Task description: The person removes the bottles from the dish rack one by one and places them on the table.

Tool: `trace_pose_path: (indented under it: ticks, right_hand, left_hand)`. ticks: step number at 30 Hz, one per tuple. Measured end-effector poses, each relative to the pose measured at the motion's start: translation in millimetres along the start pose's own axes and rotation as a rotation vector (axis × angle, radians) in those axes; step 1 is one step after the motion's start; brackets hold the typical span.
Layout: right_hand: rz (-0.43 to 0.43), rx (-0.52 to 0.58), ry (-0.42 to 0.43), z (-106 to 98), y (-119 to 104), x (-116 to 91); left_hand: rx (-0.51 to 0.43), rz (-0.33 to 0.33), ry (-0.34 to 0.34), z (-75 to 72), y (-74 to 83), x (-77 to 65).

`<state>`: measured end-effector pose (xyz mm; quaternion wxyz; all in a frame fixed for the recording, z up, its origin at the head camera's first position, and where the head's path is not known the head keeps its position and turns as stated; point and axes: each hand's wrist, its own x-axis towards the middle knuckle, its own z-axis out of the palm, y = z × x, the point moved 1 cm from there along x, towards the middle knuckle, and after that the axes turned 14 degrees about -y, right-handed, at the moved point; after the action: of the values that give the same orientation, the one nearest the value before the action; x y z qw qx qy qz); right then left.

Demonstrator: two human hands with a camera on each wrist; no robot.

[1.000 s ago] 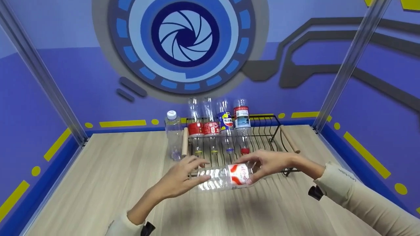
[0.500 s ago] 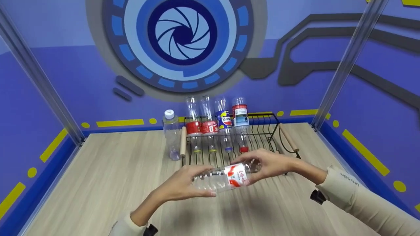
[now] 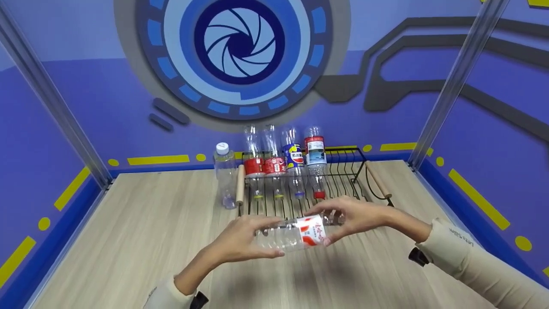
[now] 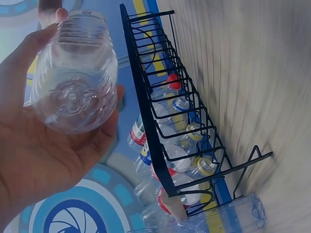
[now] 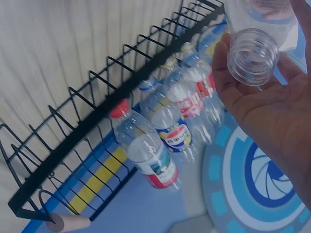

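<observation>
Head view: we see left grip (image 3: 244,241) and right grip (image 3: 358,216) clamped on a clear bottle (image 3: 285,236), lower centre, wire rack (image 3: 343,149) behind. Left wrist: its base (image 4: 73,99), upper left, fingers (image 4: 108,128) curled round it. Right wrist: its open neck (image 5: 253,56), upper right.

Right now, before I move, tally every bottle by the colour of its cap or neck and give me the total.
Yellow-necked bottles: 2
Blue-necked bottle: 1
Red-capped bottle: 1
White-capped bottle: 1
Held bottle, clear at the neck: 1
Total: 6
</observation>
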<state>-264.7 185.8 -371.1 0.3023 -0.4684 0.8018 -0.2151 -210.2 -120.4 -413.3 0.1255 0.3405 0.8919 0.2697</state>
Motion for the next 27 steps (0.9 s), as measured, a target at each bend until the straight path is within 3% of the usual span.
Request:
trace_pose_path:
  ticks: [5,10,19,27]
  right_hand:
    - [-0.020,-0.010,0.026,-10.0,-3.2,-5.6]
    - [-0.010,-0.016,0.114,-21.5,8.6,-19.0]
    - [0.123,0.091,0.272,-48.4,58.7,-53.8]
    - [0.217,0.066,0.374,-53.1,102.7,-78.7]
  left_hand:
    - [0.012,0.032,0.095,-3.7,1.1,-1.8]
    - [0.009,0.017,0.166,-5.1,-4.3,-6.2]
    - [-0.028,-0.044,0.238,-5.9,-23.2,-18.0]
    - [-0.180,-0.094,0.309,-12.6,-45.0,-24.0]
